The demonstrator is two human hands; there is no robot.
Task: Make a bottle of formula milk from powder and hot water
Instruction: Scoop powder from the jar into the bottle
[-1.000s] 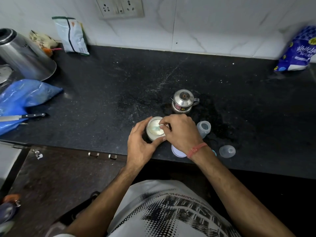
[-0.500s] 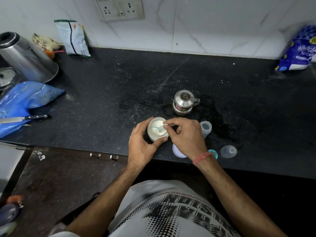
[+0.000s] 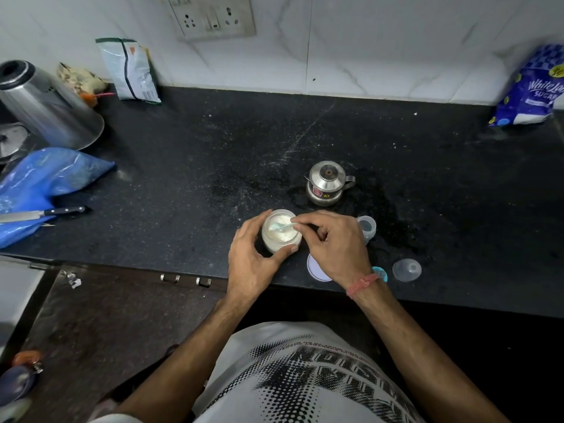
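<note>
Head camera looks down, seemingly close.

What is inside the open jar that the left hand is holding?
The jar holds white powder, with a pale blue scoop resting in it, pinched by the right hand. How deep the powder goes cannot be seen.

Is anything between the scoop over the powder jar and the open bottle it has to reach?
Only the right hand itself lies between them. It pinches the scoop over the powder jar, which the left hand grips. The open bottle stands just beyond the right hand's knuckles, with no other object in between.
</note>
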